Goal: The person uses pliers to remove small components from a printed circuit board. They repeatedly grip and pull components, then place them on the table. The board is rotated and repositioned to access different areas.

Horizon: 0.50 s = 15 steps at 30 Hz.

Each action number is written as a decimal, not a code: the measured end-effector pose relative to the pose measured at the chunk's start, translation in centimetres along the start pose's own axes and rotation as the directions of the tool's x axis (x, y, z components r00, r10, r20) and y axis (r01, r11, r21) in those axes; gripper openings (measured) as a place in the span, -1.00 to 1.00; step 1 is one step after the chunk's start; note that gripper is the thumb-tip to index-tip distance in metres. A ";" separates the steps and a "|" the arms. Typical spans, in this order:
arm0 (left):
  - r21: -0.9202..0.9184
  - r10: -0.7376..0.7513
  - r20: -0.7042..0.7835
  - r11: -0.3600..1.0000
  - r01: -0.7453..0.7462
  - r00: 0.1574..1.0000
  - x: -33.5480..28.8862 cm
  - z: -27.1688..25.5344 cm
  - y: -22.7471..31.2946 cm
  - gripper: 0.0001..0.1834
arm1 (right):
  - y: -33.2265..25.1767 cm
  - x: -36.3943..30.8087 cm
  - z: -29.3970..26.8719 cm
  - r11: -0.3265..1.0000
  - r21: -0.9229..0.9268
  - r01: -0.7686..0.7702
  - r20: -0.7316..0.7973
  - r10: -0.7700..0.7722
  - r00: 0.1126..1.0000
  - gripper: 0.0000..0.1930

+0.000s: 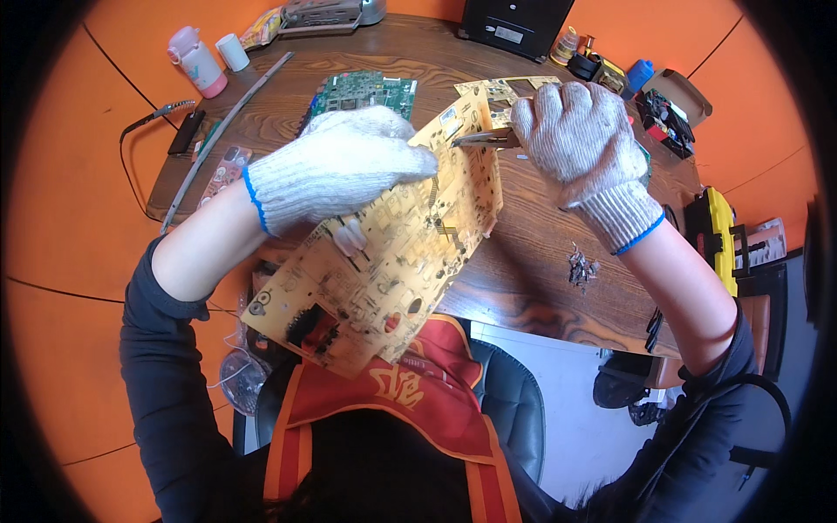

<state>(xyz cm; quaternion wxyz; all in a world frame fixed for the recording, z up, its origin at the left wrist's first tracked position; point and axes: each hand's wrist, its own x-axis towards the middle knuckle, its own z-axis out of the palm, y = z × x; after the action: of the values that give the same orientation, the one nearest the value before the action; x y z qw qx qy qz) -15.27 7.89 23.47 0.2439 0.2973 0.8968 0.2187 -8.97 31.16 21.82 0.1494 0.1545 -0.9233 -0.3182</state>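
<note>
A large tan circuit board (392, 270) is tilted over the table's near edge, its lower end close to my red apron (418, 383). My left hand (340, 166), in a white knitted glove with a blue cuff, is closed on the board's left edge. In my gloved right hand (580, 135) is a pair of pliers (488, 138), gripped in a fist. The jaws of the pliers meet the upper part of the board; whether they pinch a component there, I cannot tell. Behind lie a green circuit board (370, 85) and another tan board piece (497, 90).
Small dark scraps (581, 268) lie on the wooden table (540, 235). At left are a long grey strip (227, 144), a pink bottle (200, 65) and a white cup (232, 52). A black case (514, 26) stands behind; an open box (671, 118) and yellow toolbox (717, 227) are right.
</note>
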 end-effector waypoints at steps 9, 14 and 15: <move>-0.095 -0.026 -0.007 0.995 0.026 1.000 -1.0 0.6 0.7 -0.44 | 0.1 -0.3 -2.8 0.796 0.393 -0.460 0.721 0.044 0.692 -0.77; 0.074 0.139 -0.007 0.988 -0.138 0.990 -1.8 1.0 0.7 -0.60 | -0.8 -1.5 -2.9 0.632 0.503 -0.590 0.788 -0.055 0.613 -0.73; 0.071 0.096 -0.005 0.993 -0.095 0.995 -1.9 1.1 0.8 -0.63 | -1.0 -1.6 -2.8 0.616 0.512 -0.599 0.788 -0.059 0.613 -0.73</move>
<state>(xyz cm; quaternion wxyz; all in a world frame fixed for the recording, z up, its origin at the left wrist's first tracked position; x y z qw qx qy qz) -12.98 7.47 23.63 0.2188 0.3475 0.8897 0.1997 -6.21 29.48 23.03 -0.2644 -0.1005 -0.9558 0.0808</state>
